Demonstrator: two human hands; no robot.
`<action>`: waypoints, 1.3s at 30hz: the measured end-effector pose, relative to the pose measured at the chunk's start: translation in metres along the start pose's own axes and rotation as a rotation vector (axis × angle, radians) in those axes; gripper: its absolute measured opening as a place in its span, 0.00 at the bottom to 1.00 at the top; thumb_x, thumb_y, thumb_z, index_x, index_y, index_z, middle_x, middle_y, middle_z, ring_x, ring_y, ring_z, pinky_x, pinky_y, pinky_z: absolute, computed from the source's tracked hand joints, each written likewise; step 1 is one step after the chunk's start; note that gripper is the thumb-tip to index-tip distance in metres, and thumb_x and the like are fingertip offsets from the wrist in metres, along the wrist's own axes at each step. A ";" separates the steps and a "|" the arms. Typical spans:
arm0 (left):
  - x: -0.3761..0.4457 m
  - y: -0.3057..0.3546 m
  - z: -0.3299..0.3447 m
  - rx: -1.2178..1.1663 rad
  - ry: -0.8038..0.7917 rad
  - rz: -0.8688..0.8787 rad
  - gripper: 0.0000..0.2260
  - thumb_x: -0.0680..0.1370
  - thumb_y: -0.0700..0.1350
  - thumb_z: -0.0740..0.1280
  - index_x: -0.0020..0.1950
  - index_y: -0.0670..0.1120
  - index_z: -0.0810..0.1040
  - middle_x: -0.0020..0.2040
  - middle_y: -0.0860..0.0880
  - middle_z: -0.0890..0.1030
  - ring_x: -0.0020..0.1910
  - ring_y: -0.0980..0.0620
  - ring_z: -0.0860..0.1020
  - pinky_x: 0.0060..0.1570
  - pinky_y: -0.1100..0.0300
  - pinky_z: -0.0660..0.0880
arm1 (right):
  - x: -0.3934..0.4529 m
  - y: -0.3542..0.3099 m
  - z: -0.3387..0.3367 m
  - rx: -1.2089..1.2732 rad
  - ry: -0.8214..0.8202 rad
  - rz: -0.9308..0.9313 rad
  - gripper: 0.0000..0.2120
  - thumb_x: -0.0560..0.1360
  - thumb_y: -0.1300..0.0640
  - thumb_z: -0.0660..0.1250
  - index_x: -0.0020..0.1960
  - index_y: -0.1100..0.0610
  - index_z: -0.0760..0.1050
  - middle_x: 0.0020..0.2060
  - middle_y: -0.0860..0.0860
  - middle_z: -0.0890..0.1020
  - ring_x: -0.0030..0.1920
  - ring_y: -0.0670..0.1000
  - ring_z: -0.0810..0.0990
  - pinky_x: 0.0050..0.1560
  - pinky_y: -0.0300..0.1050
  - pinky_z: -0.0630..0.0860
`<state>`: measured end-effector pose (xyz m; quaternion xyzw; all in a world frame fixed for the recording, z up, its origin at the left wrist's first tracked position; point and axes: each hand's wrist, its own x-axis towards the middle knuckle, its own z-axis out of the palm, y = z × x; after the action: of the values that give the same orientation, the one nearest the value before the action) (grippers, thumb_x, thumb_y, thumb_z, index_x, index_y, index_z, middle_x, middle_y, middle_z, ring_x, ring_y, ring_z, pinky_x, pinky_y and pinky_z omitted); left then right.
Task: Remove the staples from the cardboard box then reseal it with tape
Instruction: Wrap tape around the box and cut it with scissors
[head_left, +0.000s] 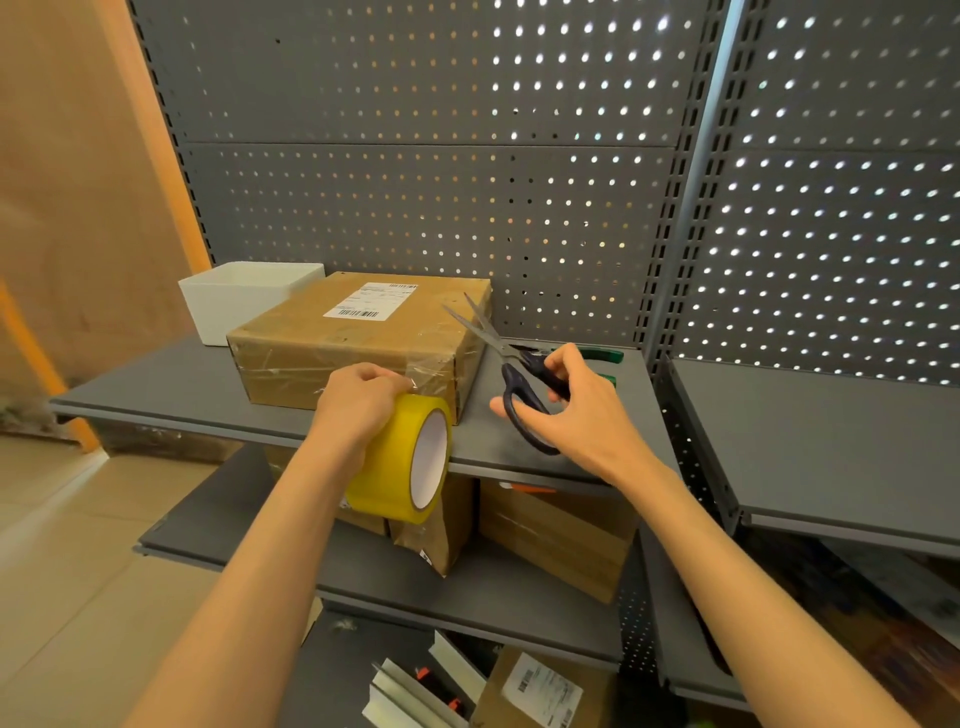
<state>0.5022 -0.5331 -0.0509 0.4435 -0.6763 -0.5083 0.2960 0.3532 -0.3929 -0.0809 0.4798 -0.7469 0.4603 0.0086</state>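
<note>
A brown cardboard box with a white shipping label lies on the grey shelf. Clear tape shines across its top and front face. My left hand grips a yellow roll of tape in front of the box's front right corner, with a strip of tape running from the roll to the box. My right hand holds dark-handled scissors to the right of the box, fingers through the loops. The blades are parted and point up and left toward the box's right edge.
A white plastic bin stands behind the box on the left. Green-handled pliers lie on the shelf behind my right hand. Lower shelves hold more cardboard parcels. Grey pegboard forms the back wall.
</note>
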 end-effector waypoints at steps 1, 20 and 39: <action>0.000 0.000 0.000 -0.001 -0.001 0.001 0.05 0.76 0.45 0.67 0.47 0.46 0.80 0.48 0.47 0.76 0.51 0.46 0.72 0.49 0.53 0.68 | 0.000 -0.001 -0.003 0.019 -0.029 -0.002 0.24 0.66 0.42 0.74 0.47 0.58 0.67 0.36 0.47 0.73 0.36 0.45 0.69 0.33 0.29 0.68; -0.007 0.004 -0.001 0.014 -0.005 -0.002 0.05 0.77 0.46 0.65 0.49 0.47 0.79 0.49 0.46 0.73 0.51 0.45 0.70 0.50 0.52 0.67 | -0.009 0.012 -0.040 -0.129 -0.294 0.006 0.22 0.65 0.41 0.74 0.46 0.56 0.71 0.34 0.46 0.77 0.33 0.44 0.73 0.33 0.33 0.71; -0.003 0.000 -0.002 -0.024 0.004 0.030 0.08 0.76 0.44 0.66 0.38 0.50 0.79 0.50 0.48 0.77 0.52 0.46 0.72 0.53 0.51 0.70 | 0.010 0.002 -0.016 0.026 -0.425 0.095 0.24 0.64 0.37 0.72 0.44 0.58 0.76 0.36 0.58 0.82 0.33 0.48 0.74 0.36 0.42 0.71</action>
<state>0.5052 -0.5308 -0.0497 0.4307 -0.6761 -0.5110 0.3102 0.3397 -0.3889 -0.0688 0.5305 -0.7476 0.3582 -0.1770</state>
